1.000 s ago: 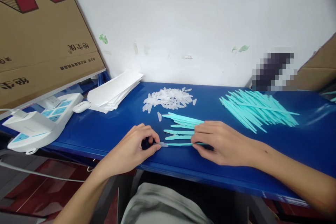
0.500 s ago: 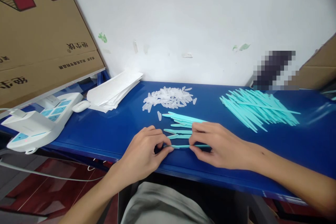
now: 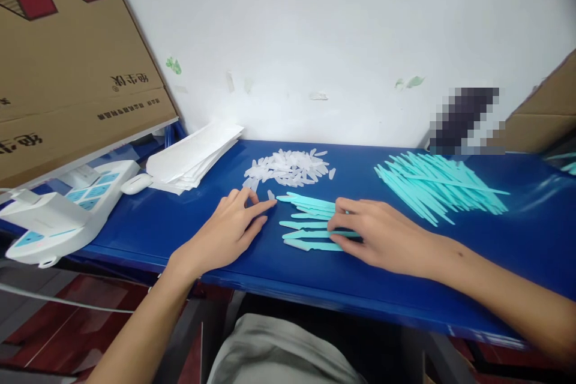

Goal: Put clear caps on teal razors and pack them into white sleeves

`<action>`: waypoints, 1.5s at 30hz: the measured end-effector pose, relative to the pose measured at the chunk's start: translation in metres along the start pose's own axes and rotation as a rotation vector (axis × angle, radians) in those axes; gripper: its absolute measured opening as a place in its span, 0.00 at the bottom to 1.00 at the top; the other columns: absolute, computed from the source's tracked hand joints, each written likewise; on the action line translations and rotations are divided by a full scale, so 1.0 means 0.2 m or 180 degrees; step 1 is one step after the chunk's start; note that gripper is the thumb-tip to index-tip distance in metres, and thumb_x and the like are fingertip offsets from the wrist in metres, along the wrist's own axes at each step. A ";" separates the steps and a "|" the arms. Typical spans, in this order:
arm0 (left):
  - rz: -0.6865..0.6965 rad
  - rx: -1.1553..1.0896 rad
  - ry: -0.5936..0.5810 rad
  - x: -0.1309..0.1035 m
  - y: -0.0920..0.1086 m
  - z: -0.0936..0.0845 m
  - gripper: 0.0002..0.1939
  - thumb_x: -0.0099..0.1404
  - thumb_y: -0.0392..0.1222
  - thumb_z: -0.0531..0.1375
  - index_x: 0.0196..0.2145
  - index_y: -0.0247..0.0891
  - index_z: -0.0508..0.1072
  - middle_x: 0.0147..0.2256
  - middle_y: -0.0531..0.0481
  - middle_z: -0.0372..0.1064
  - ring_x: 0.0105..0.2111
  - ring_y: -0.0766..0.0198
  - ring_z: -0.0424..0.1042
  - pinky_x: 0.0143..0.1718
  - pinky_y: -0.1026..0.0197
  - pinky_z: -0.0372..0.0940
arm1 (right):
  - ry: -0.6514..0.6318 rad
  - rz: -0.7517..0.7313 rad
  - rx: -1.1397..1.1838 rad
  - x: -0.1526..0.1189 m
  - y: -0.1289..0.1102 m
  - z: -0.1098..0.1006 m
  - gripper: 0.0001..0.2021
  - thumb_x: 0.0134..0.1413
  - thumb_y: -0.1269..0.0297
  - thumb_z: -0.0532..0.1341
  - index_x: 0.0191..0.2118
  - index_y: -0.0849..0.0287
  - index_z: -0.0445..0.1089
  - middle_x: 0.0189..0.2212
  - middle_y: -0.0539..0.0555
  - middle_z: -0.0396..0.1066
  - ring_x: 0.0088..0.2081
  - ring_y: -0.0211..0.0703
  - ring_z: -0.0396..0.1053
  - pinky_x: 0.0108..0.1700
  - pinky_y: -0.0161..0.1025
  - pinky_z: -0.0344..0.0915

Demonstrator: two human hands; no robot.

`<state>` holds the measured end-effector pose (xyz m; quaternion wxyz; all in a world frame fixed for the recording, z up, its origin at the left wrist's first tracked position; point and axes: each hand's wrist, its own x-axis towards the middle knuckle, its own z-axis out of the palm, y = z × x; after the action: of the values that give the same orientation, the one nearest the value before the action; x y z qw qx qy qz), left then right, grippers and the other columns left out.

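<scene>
Several teal eyebrow razors lie side by side in a row on the blue table, blades toward the left. Over their handles rests my right hand, with thumb and index finger apart and the tips touching the nearest razors. My left hand is open beside a single small translucent blade cap. Its index fingertip is just below that cap; whether they touch is unclear. Behind the row sits a heap of similar caps. A larger pile of teal razors lies to the right.
White paper sleeves are stacked at the back left. Beside them are a power strip with a plugged-in charger and a large cardboard box. A white wall closes off the back; another box stands at the right.
My left hand has let go of the nearest razor's blade end and moved left and away from me, toward the lone cap. That razor now lies on the table; my right hand's pinch has loosened.
</scene>
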<state>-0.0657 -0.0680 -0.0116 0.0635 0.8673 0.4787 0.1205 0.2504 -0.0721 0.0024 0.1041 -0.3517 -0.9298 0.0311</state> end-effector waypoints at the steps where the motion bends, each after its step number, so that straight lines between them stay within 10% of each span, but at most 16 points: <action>1: -0.0016 -0.0009 -0.0016 0.00 0.00 0.00 0.24 0.79 0.50 0.48 0.68 0.51 0.64 0.52 0.42 0.64 0.49 0.51 0.64 0.54 0.44 0.63 | -0.0077 0.0152 0.0079 0.00 0.00 -0.01 0.08 0.66 0.65 0.59 0.40 0.57 0.77 0.37 0.53 0.70 0.27 0.37 0.66 0.30 0.37 0.58; 7: 0.0180 -0.0285 0.0153 -0.03 0.02 0.01 0.22 0.80 0.43 0.45 0.65 0.46 0.68 0.66 0.45 0.59 0.64 0.50 0.57 0.65 0.43 0.56 | -0.0081 -0.0134 -0.0144 0.00 0.03 -0.01 0.10 0.68 0.66 0.57 0.41 0.57 0.77 0.35 0.54 0.73 0.29 0.41 0.70 0.32 0.39 0.59; 25: 0.0506 -0.0435 0.0561 -0.05 0.04 0.02 0.11 0.78 0.43 0.54 0.46 0.42 0.77 0.39 0.53 0.77 0.36 0.63 0.71 0.44 0.57 0.61 | 0.0067 -0.0064 -0.0013 0.01 0.01 -0.01 0.07 0.65 0.70 0.52 0.35 0.57 0.63 0.26 0.47 0.69 0.24 0.38 0.61 0.33 0.39 0.54; 34: 0.0935 -0.0523 0.0671 -0.07 0.08 0.02 0.05 0.73 0.38 0.59 0.43 0.42 0.76 0.39 0.53 0.77 0.40 0.63 0.73 0.47 0.58 0.64 | 0.0104 0.0003 -0.0157 0.02 0.01 0.00 0.08 0.68 0.68 0.50 0.36 0.56 0.62 0.23 0.46 0.66 0.22 0.38 0.58 0.33 0.40 0.53; 45: 0.0376 -0.0648 0.0478 -0.06 0.06 0.02 0.08 0.75 0.44 0.58 0.42 0.42 0.77 0.40 0.51 0.74 0.39 0.62 0.71 0.41 0.60 0.66 | 0.0304 -0.0128 -0.0116 0.02 0.02 0.00 0.08 0.67 0.69 0.51 0.35 0.57 0.62 0.22 0.46 0.65 0.22 0.37 0.58 0.33 0.39 0.54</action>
<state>-0.0610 -0.0838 -0.0153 0.1080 0.8716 0.4155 0.2366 0.2506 -0.0673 0.0035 0.1425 -0.3359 -0.9310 -0.0047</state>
